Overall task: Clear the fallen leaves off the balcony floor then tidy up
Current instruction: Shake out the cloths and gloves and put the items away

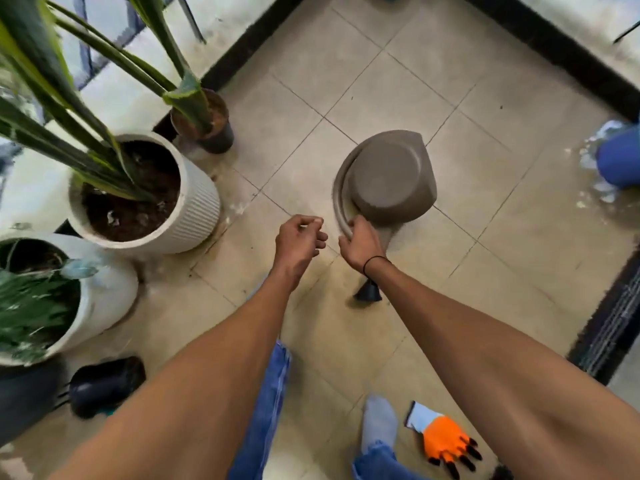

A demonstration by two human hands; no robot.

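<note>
A grey-brown watering can hangs tilted over the beige tiled balcony floor. Its curved handle is on the left, and its spout runs down to a black nozzle. My right hand is closed around the lower end of the handle. My left hand hovers just left of it with its fingers curled in and nothing visible inside. A few pale flecks of debris lie on the tiles beside the ribbed pot. I see no large leaves on the floor.
A white ribbed pot with a tall plant, a small black pot and another white pot line the left side. An orange glove lies near my socked foot. A blue container stands at right, above a floor grate.
</note>
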